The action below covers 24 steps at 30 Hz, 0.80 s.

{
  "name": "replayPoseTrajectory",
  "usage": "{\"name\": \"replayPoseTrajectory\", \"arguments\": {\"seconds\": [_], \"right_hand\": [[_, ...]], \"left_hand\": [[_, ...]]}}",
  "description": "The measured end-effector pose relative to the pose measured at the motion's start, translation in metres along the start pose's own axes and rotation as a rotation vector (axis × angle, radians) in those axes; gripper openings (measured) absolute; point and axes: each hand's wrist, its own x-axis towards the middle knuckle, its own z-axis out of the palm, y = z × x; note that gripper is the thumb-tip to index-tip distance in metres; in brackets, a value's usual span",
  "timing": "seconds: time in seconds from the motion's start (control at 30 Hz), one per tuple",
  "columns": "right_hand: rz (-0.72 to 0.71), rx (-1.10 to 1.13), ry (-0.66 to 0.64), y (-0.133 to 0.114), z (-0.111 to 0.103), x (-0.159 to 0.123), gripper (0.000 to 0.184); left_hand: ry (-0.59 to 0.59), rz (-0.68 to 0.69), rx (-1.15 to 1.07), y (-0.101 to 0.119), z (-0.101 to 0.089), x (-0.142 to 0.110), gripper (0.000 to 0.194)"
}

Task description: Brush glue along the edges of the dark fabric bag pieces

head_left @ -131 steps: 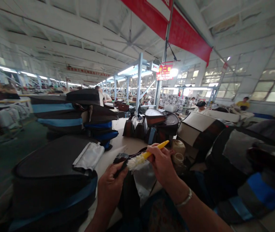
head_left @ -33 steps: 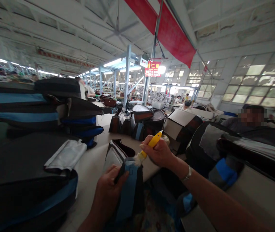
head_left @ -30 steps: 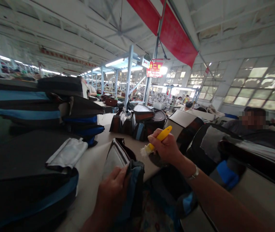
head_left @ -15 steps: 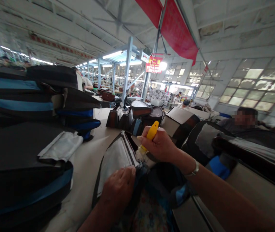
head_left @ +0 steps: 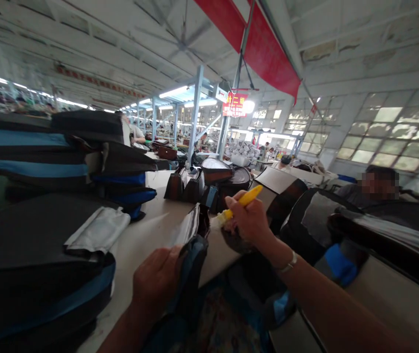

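My right hand (head_left: 248,218) is closed round the yellow handle of a brush (head_left: 249,195). Its pale bristles point down and left, just right of a dark fabric bag piece (head_left: 189,264) with blue and white parts. My left hand (head_left: 158,274) grips that piece at its near left side, its fingers partly hidden behind the fabric. The piece stands tilted on edge above the pale tabletop (head_left: 146,235). A dark round shape, possibly a container, lies under my right hand and is mostly covered by it.
Stacked black and blue bag pieces (head_left: 36,235) fill the left side, with a folded white piece (head_left: 99,228) on top. Small dark pieces (head_left: 183,189) stand at the back of the table. More bag parts (head_left: 305,215) lie at the right, where a person (head_left: 375,186) sits beyond.
My left hand has moved left and turned the bag piece up on edge. My right hand has shifted right, taking the brush off the piece and tilting its handle rightward.
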Motion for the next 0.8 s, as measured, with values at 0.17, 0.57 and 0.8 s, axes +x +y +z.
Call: {"name": "replayPoseTrajectory", "arguments": {"seconds": [0.17,0.57,0.8], "right_hand": [[0.670,0.880,0.184,0.017,0.027,-0.029,0.033],[1.111,1.277,0.026,0.032,0.094,-0.068,0.031],[0.753,0.937,0.198,0.014,0.050,-0.026,0.037]], "left_hand": [[0.103,-0.347,-0.078,-0.021,0.011,-0.022,0.017],[0.037,-0.678,-0.238,0.027,0.010,-0.078,0.046],[-0.043,-0.833,-0.574,0.005,-0.007,-0.015,0.026]]}}
